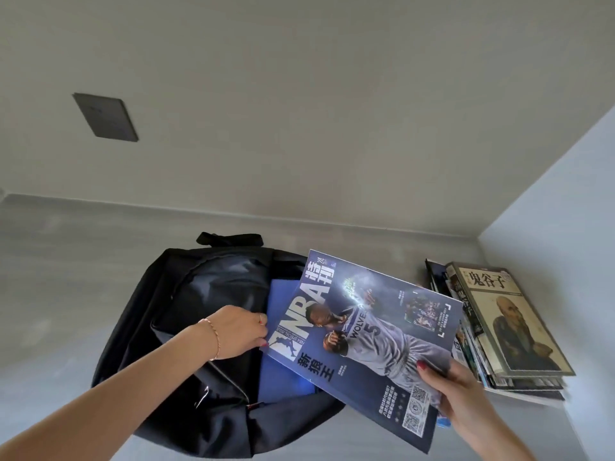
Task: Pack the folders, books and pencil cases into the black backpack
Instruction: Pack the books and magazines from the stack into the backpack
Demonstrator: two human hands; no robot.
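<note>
While the black fabric backpack (186,327) lies open on the grey surface (66,261), a blue folder (283,371) sits inside it. Above the opening, a glossy blue basketball magazine (362,341) is pinched at its near corner by the right hand (456,390). The left hand (239,331), fingers curled, touches the magazine's left edge. A stack of books (499,327) lies to the right.

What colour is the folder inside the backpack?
Blue. The folder sits in the open black backpack, seen in the head view.
</note>
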